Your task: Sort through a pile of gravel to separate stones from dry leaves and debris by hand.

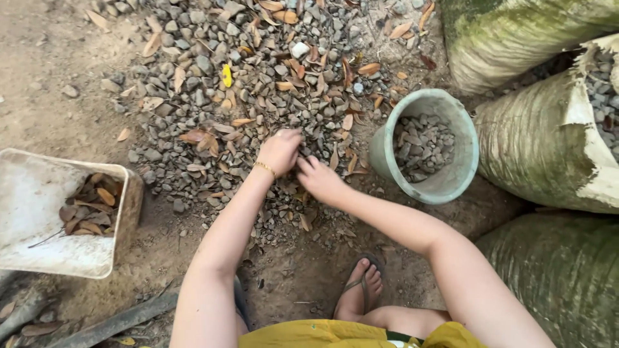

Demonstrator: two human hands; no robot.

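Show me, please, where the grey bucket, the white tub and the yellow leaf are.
grey bucket point(394, 145): head view, left rim.
white tub point(32, 193): head view, bare inner wall.
yellow leaf point(227, 75): head view, middle of the leaf.

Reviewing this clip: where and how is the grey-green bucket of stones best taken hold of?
Probably by the rim of the bucket, on its left edge, nearest the right hand. The bucket tilts with its mouth open to the camera, no handle shows, and the sacks crowd its right side. Fingers hooked over the lip from the gravel side, thumb outside, should suit; stones inside add weight.
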